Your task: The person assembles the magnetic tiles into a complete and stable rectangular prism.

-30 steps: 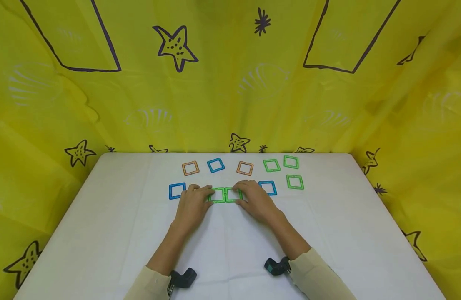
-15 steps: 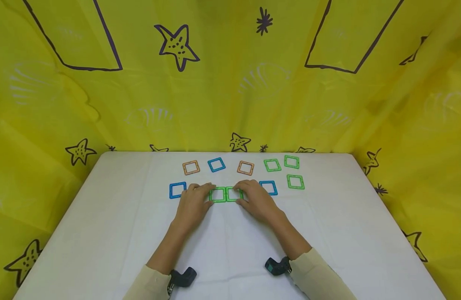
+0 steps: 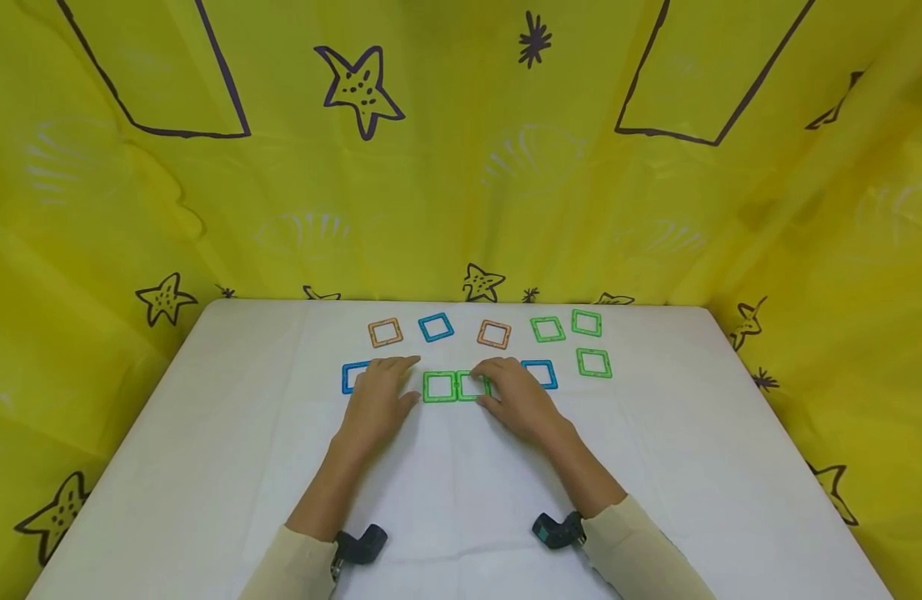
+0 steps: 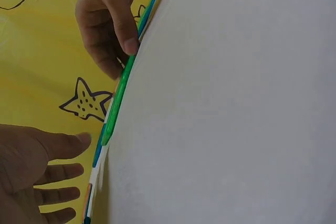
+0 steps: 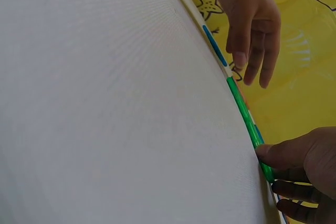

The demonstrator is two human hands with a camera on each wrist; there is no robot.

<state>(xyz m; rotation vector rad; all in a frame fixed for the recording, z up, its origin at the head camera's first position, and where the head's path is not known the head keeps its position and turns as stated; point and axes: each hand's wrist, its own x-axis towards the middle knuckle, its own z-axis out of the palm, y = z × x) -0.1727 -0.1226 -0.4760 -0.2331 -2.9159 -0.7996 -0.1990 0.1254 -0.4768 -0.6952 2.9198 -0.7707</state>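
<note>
The right hand (image 3: pixel 521 404) pinches a green square plastic frame (image 3: pixel 467 400) by its near and far edges, seemingly to steady it. At its 9 o'clock a second green square plastic frame (image 3: pixel 440 401) lies edge to edge, presumably for alignment. The left hand (image 3: pixel 378 404) holds nothing, fingers extended, just off that one's 9 o'clock side. Beyond the hands, blue square plastic frames (image 3: pixel 345 380) lie at 9 and 3. Farther out, orange square frames (image 3: pixel 493 345), another blue frame (image 3: pixel 441 337) and more green frames (image 3: pixel 593 352) fan from 10 to 3 o'clock on the white table (image 3: pixel 453 483), likely for easy reach.
</note>
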